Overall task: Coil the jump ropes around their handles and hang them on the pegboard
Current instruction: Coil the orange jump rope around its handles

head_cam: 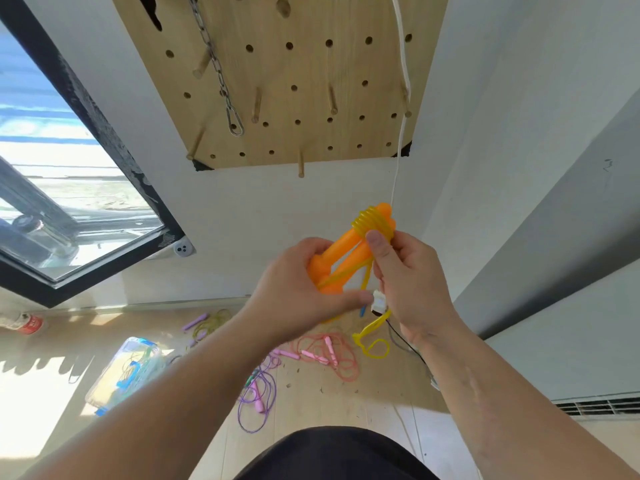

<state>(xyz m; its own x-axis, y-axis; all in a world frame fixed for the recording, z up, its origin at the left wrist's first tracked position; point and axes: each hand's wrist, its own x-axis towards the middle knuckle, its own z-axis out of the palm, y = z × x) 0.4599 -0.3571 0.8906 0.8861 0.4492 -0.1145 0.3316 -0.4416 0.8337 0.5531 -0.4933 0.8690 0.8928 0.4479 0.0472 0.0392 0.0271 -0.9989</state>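
Your left hand (304, 282) is gripping the orange handles (346, 252), your right hand (410, 282) pinching the part-wound yellow rope (371, 220) (tail dangling); the pegboard (294, 67) and the pink jump rope (329, 355) are waiting.

Bare left hand (304, 292) and right hand (412, 289), forearms (173, 393) uncovered to frame edge, black garment (332, 455) at bottom centre.

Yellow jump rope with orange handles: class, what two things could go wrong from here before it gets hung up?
1. The coiled yellow plastic rope sits near the tips of the orange plastic handles, pinned by the right hand; it may slip off or unwind if that thumb lifts.
2. Its loose yellow tail hangs just below the left hand; left unwound, it could snag on a wooden peg of the pegboard.
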